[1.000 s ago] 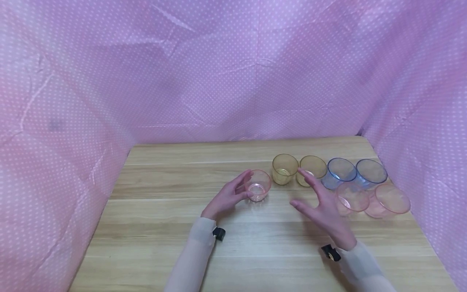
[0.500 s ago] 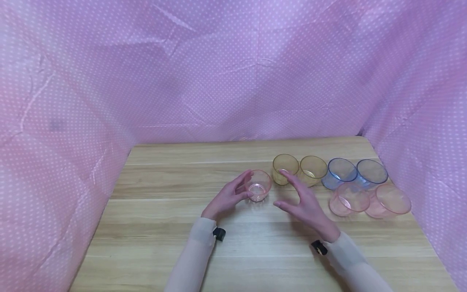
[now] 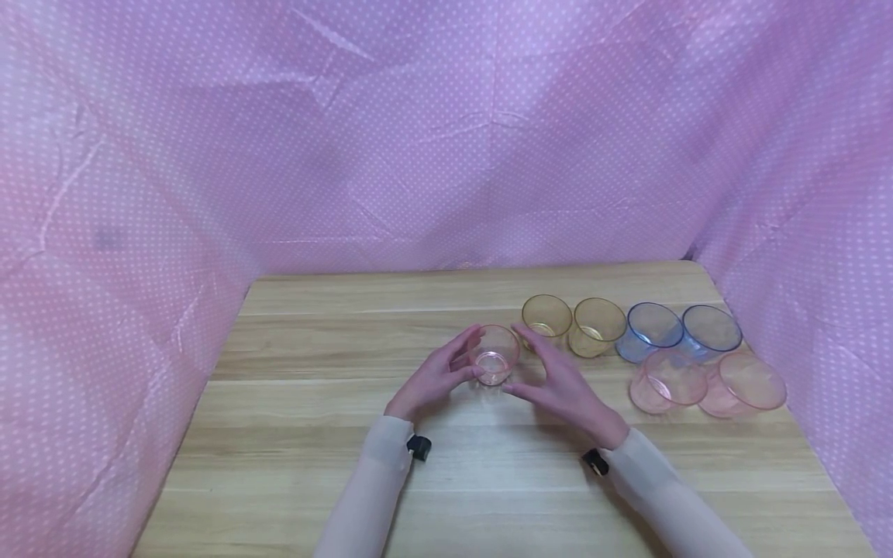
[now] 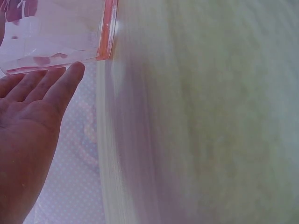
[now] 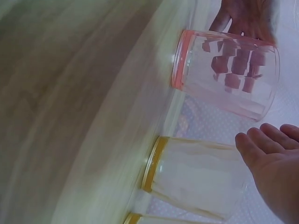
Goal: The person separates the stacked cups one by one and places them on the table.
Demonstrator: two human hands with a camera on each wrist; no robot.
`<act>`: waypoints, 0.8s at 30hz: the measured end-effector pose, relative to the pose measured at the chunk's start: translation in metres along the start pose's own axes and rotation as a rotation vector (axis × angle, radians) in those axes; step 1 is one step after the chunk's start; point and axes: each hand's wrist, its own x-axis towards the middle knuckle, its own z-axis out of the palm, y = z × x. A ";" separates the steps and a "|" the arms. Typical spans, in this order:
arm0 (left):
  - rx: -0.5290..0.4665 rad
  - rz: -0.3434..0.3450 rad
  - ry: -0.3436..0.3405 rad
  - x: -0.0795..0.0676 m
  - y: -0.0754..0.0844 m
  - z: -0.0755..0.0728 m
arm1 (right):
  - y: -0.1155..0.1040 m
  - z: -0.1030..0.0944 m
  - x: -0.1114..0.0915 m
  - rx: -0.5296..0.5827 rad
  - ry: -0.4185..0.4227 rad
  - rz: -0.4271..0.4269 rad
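A clear pink-tinted glass (image 3: pixel 494 360) stands upright on the wooden table. My left hand (image 3: pixel 434 377) holds it from the left, thumb in front and fingers behind; in the left wrist view the fingertips (image 4: pixel 70 77) lie along its side. My right hand (image 3: pixel 568 390) is spread at the glass's right side, thumb and fingers apart. From the right wrist, a gap shows between those right fingers (image 5: pixel 261 144) and the pink glass (image 5: pixel 224 93). A yellow glass (image 3: pixel 540 311) stands just behind the right fingertips, partly covered by them.
Right of that yellow glass stand a second yellow glass (image 3: pixel 598 329) and two blue glasses (image 3: pixel 638 345) (image 3: pixel 711 329), forming a row. Two pink glasses (image 3: pixel 652 391) (image 3: pixel 749 384) stand in front of the blue ones. Pink dotted cloth (image 3: pixel 446 155) hangs around the table (image 3: pixel 300 434).
My right hand has moved left, away from the pink glasses on the right, up to the pink glass at my left hand. The left hand and its glass have stayed in place.
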 end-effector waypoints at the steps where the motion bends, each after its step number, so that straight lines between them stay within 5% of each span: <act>1: -0.004 0.001 -0.002 0.000 0.000 0.000 | 0.000 0.001 0.002 -0.008 -0.007 0.009; 24: -0.006 -0.003 -0.004 -0.001 0.003 -0.001 | 0.004 0.015 0.021 -0.004 -0.093 0.126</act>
